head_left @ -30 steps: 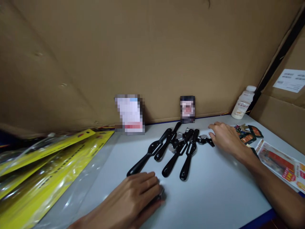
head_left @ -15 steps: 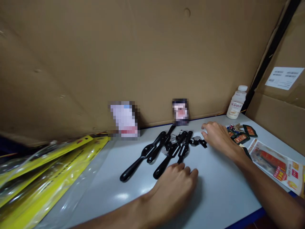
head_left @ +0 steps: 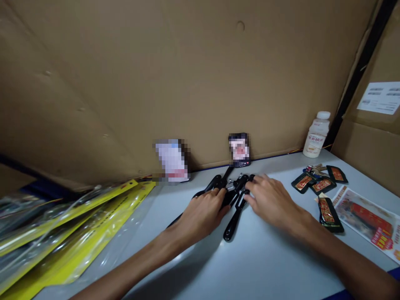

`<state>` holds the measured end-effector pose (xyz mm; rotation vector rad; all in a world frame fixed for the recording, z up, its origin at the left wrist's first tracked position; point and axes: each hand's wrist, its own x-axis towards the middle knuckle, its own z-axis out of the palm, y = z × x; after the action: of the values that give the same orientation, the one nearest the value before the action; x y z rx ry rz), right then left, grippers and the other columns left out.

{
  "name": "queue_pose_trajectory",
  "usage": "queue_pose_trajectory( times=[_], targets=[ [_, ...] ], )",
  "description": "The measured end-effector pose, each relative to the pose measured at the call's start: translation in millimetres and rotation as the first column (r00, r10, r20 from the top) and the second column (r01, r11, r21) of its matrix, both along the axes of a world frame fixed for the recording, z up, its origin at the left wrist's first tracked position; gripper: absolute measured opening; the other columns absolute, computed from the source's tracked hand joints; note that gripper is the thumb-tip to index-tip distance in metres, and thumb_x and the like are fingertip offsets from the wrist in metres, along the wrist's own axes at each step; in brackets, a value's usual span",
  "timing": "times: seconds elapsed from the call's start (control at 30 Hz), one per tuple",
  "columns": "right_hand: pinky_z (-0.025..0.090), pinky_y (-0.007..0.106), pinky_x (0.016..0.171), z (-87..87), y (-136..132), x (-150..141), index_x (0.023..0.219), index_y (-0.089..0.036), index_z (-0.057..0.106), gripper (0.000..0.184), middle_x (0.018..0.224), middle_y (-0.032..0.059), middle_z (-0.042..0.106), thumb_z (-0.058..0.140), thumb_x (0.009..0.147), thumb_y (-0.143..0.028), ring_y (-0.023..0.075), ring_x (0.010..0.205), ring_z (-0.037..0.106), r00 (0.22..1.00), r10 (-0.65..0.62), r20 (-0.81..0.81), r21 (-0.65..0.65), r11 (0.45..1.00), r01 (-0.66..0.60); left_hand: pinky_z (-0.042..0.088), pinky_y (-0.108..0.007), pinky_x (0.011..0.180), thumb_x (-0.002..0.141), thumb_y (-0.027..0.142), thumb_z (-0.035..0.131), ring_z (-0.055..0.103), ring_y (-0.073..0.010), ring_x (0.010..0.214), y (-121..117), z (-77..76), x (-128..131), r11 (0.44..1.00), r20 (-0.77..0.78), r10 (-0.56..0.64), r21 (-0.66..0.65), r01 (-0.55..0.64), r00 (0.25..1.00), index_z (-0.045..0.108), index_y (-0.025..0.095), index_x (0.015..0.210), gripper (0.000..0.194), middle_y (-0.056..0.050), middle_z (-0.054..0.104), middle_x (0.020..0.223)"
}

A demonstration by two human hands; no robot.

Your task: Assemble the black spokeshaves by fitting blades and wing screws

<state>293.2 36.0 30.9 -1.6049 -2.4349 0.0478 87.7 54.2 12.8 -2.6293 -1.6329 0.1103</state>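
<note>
Both my hands lie on the black tools [head_left: 231, 210] bunched mid-bench [head_left: 275, 258]. Left hand [head_left: 200, 214] covers the left handles, fingers loosely curled; right hand [head_left: 270, 200] rests spread at the heads. Handles run toward me, leftward. Grip itself hidden.

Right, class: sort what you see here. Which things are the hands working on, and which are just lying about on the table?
In hand:
- black-handled tools, in a bunch
- left hand, resting on them
- right hand, resting on them

Lying about:
- white bottle
- dark sachets
- printed leaflet
- yellow packaging in clear bags
- cardboard wall
</note>
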Motion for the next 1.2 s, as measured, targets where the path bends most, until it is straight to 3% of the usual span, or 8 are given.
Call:
queue_pose_trajectory(
  times=[0.13,0.23,0.3,0.57,0.77,1.03,1.1,1.2],
  targets=[
    [0.048,0.06,0.107,-10.4,-16,-8,0.141,-0.015,0.064,0.047,0.148,0.0233,0.056,0.069,0.096,-0.028,0.0442,0.137,0.052,0.98,0.2,0.0,-0.171,0.965,-0.197,0.059,-0.044,0.072,0.1,0.028,0.053,0.076,-0.0351,0.094,-3,-9.2,5,1.0,0.045,0.007,0.001,-0.007,0.999,0.058,0.013,0.116,0.022,-0.018,0.073,0.111],
    [0.041,0.067,0.113,-9.4,-19,-4,0.152,-0.017,0.054,0.06,0.163,0.0246,0.038,0.068,0.095,-0.021,0.0477,0.151,0.033,0.978,0.209,0.013,-0.34,0.92,-0.193,0.06,-0.045,0.074,0.102,0.023,0.049,0.076,-0.0343,0.095,-5,-12.8,7,1.0,0.067,0.005,-0.005,-0.004,0.998,0.056,0.012,0.12,0.022,-0.019,0.073,0.11],
    [0.041,0.067,0.114,-6.0,-18,-1,0.154,-0.016,0.051,0.061,0.165,0.0246,0.035,0.065,0.094,-0.017,0.047,0.152,0.031,0.982,0.19,0.01,-0.375,0.911,-0.173,0.06,-0.044,0.077,0.102,0.02,0.046,0.075,-0.0326,0.097,-6,-15.3,7,1.0,0.083,0.004,-0.003,-0.004,0.997,0.054,0.013,0.121,0.022,-0.018,0.072,0.11],
    [0.043,0.071,0.11,-6.4,-7,15,0.149,-0.016,0.057,0.063,0.161,0.0261,0.041,0.065,0.087,-0.015,0.0489,0.147,0.04,0.984,0.176,-0.025,-0.383,0.907,-0.172,0.06,-0.036,0.073,0.104,0.024,0.055,0.071,-0.0189,0.079,-12,-24.2,10,0.996,0.13,0.088,0.02,-0.091,0.988,0.056,0.014,0.125,0.023,-0.01,0.07,0.113],
    [0.045,0.065,0.111,-9.8,-3,17,0.15,-0.014,0.057,0.062,0.16,0.0274,0.042,0.063,0.088,-0.015,0.047,0.148,0.04,0.983,0.184,0.005,-0.373,0.912,-0.169,0.053,-0.035,0.068,0.102,0.018,0.045,0.076,-0.0279,0.079,-15,-26.2,8,0.998,0.225,0.061,0.016,-0.066,0.972,0.046,0.017,0.136,0.034,-0.01,0.077,0.093],
    [0.046,0.069,0.109,-14.6,0,18,0.153,-0.018,0.053,0.067,0.162,0.0237,0.04,0.061,0.087,-0.012,0.0477,0.147,0.041,0.988,0.153,0.028,-0.354,0.926,-0.133,0.036,-0.027,0.051,0.107,0.04,0.034,0.057,-0.0196,0.05,-46,-6.9,-45,1.0,0.42,-0.004,0.011,0.0,0.907,0.043,0.02,0.138,0.038,0.007,0.056,0.06],
    [0.044,0.071,0.109,-20.3,3,18,0.154,-0.017,0.052,0.066,0.162,0.0243,0.04,0.058,0.088,-0.01,0.0481,0.147,0.041,0.991,0.132,0.03,-0.323,0.939,-0.115,0.033,-0.025,0.048,0.106,0.048,0.044,0.051,-0.017,0.047,-60,-7.3,-61,0.999,0.476,-0.053,0.018,0.051,0.878,0.044,0.024,0.14,0.042,0.01,0.05,0.057],
    [0.04,0.075,0.109,-28.8,8,20,0.152,-0.015,0.055,0.061,0.16,0.0254,0.043,0.055,0.091,-0.01,0.0496,0.145,0.042,0.994,0.105,0.033,-0.261,0.961,-0.093,0.039,-0.024,0.052,0.105,0.042,0.052,0.057,-0.0151,0.05,-75,-13.2,-79,0.984,0.483,-0.156,-0.002,0.18,0.861,0.048,0.03,0.14,0.037,0.009,0.059,0.064]
  ],
)
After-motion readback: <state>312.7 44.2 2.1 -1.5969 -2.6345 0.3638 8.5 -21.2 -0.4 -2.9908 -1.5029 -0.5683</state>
